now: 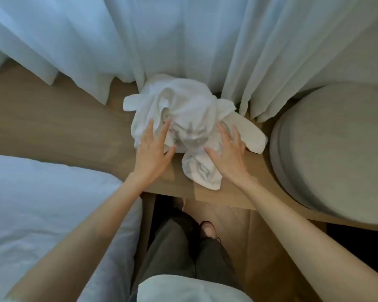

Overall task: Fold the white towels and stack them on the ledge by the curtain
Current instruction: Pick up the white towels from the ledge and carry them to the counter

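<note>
White towels (pixel 183 110) lay in one crumpled heap on the wooden surface (pixel 63 127). How many were tangled in it I could not tell, since no separate edges showed clearly. The back of the heap pushed against the hem of the pale curtain (pixel 183 40), and its lowest lobe came close to the front edge of the surface without hanging over. The person stood facing it with two bare arms stretched out. The left hand (pixel 153 149) rested on the left flank of the heap, its fingers (pixel 162 131) straight and spread wide. The right hand (pixel 229 153) lay on the right flank, its fingers (pixel 223 132) splayed just as wide. Neither hand gripped any cloth. To the left of the heap a long stretch of bare wood ran under the curtain folds. To the right there was little room, because one round grey cushioned seat (pixel 336 149) sat just beside the towels' outer flap. One bed (pixel 42 203) with white linen crowded the person's left side, leaving a narrow strip of floor (pixel 227 225) where the two trousered legs (pixel 172 247) stood.
</note>
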The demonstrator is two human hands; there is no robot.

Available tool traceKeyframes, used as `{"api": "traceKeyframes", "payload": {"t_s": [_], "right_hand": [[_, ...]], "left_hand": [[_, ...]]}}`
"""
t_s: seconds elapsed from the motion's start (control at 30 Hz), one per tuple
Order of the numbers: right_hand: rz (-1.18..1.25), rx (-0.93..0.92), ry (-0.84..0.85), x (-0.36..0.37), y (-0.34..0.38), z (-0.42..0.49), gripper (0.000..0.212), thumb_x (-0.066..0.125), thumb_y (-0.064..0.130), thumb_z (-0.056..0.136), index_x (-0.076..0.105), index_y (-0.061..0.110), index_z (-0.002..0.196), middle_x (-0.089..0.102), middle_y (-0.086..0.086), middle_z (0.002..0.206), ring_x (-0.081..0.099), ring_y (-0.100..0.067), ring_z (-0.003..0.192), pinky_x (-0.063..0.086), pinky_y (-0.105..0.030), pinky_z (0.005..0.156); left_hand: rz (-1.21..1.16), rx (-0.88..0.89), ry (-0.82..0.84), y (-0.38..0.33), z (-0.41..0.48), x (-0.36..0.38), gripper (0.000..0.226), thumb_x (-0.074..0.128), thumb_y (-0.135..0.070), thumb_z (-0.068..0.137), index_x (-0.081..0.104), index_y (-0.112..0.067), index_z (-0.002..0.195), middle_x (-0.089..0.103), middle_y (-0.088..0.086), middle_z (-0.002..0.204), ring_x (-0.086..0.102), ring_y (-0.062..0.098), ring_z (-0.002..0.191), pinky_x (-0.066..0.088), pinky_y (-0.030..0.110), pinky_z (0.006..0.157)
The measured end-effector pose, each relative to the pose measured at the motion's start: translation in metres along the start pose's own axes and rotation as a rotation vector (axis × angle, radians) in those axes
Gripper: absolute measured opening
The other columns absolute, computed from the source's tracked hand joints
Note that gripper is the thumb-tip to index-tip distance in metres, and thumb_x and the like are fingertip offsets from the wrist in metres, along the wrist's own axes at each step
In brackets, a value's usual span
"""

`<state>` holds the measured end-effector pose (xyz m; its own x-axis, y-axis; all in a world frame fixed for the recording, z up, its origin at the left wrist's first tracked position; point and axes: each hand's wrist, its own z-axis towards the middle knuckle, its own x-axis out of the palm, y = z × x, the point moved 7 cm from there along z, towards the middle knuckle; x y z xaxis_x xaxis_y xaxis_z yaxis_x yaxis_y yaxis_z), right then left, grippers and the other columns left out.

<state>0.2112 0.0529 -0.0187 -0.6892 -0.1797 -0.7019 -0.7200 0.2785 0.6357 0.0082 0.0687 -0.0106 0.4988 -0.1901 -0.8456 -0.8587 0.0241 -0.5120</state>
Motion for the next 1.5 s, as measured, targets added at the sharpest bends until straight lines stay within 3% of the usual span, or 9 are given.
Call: {"api": "traceKeyframes", "payload": {"t_s": [0.13, 0.23, 0.43, 0.67, 0.9, 1.03, 1.2, 1.33, 1.5], "right_hand": [[0.052, 0.027, 0.044, 0.034, 0.003, 0.065, 0.077, 0.063, 0.046, 0.086, 0.018, 0.041, 0.149, -0.002, -0.008, 0.159, -0.002, -0.028, 0.146, 0.011, -0.045, 0.114], [0.070, 0.070, 0.073, 0.062, -0.003, 0.112, 0.085, 0.071, 0.042, 0.080, 0.017, 0.048, 0.146, -0.007, -0.006, 0.158, -0.001, -0.028, 0.146, 0.016, -0.047, 0.114], [-0.008, 0.119, 0.105, 0.112, -0.030, 0.156, 0.087, 0.074, 0.031, 0.079, 0.021, 0.042, 0.147, -0.016, -0.011, 0.157, 0.012, -0.040, 0.140, 0.027, -0.041, 0.109], [0.028, 0.073, -0.177, 0.108, -0.034, 0.166, 0.033, 0.048, 0.002, 0.090, 0.052, 0.021, 0.117, 0.031, -0.009, 0.135, 0.049, -0.025, 0.100, 0.036, -0.021, 0.079], [0.119, -0.117, -0.293, 0.040, 0.007, 0.135, 0.014, 0.048, 0.000, 0.092, 0.058, 0.009, 0.096, 0.056, 0.002, 0.085, 0.054, -0.018, 0.080, 0.034, -0.013, 0.061], [0.165, -0.208, -0.445, -0.018, 0.043, 0.093, 0.012, 0.053, 0.002, 0.091, 0.060, 0.009, 0.097, 0.057, 0.008, 0.089, 0.052, -0.016, 0.083, 0.031, -0.011, 0.065], [0.192, -0.289, -0.663, -0.105, 0.080, 0.033, 0.016, 0.055, 0.000, 0.085, 0.062, 0.008, 0.097, 0.058, 0.009, 0.090, 0.055, -0.019, 0.082, 0.034, -0.010, 0.068], [0.199, -0.292, -0.829, -0.171, 0.079, -0.019, 0.018, 0.056, -0.003, 0.081, 0.063, 0.005, 0.096, 0.064, 0.000, 0.091, 0.058, -0.022, 0.083, 0.039, -0.022, 0.072], [0.234, -0.212, -0.957, -0.234, 0.041, -0.082, 0.018, 0.056, -0.005, 0.084, 0.062, 0.004, 0.099, 0.062, 0.002, 0.092, 0.058, -0.024, 0.085, 0.047, -0.036, 0.074]], "left_hand": [[-0.177, -0.118, 0.065, 0.032, 0.074, 0.027, 0.086, 0.061, -0.044, 0.088, 0.001, -0.039, 0.150, -0.019, 0.016, 0.156, -0.015, 0.032, 0.145, 0.016, 0.056, 0.115], [-0.070, -0.087, 0.104, 0.050, 0.121, 0.051, 0.097, 0.067, -0.049, 0.082, 0.000, -0.038, 0.151, -0.023, 0.012, 0.156, -0.019, 0.035, 0.144, 0.003, 0.058, 0.114], [0.019, -0.020, 0.132, 0.085, 0.156, 0.095, 0.093, 0.075, -0.045, 0.076, 0.018, -0.037, 0.149, -0.019, 0.008, 0.157, 0.005, 0.035, 0.143, 0.031, 0.051, 0.104], [-0.094, -0.089, 0.054, 0.095, 0.155, 0.109, 0.041, 0.062, -0.036, 0.087, 0.049, -0.021, 0.123, 0.039, 0.014, 0.125, 0.051, 0.037, 0.096, 0.046, 0.036, 0.074], [-0.222, -0.047, -0.085, 0.044, 0.130, 0.053, 0.022, 0.048, -0.020, 0.092, 0.052, -0.018, 0.113, 0.049, 0.009, 0.102, 0.052, 0.024, 0.079, 0.036, 0.027, 0.062], [-0.241, 0.035, -0.272, -0.003, 0.108, -0.006, 0.020, 0.057, -0.014, 0.088, 0.055, -0.014, 0.108, 0.041, -0.001, 0.099, 0.042, 0.016, 0.077, 0.028, 0.016, 0.056], [-0.328, 0.197, -0.373, -0.074, 0.084, -0.070, 0.026, 0.068, -0.011, 0.081, 0.059, -0.011, 0.105, 0.055, 0.012, 0.097, 0.040, 0.006, 0.071, 0.035, -0.001, 0.058], [-0.363, 0.358, -0.319, -0.146, 0.069, -0.093, 0.031, 0.069, -0.020, 0.081, 0.056, -0.017, 0.108, 0.054, 0.014, 0.110, 0.047, 0.010, 0.081, 0.029, 0.004, 0.060], [-0.420, 0.504, -0.202, -0.238, 0.043, -0.088, 0.030, 0.069, -0.018, 0.082, 0.057, -0.018, 0.109, 0.052, 0.011, 0.117, 0.056, 0.021, 0.090, 0.042, 0.025, 0.068]]}}
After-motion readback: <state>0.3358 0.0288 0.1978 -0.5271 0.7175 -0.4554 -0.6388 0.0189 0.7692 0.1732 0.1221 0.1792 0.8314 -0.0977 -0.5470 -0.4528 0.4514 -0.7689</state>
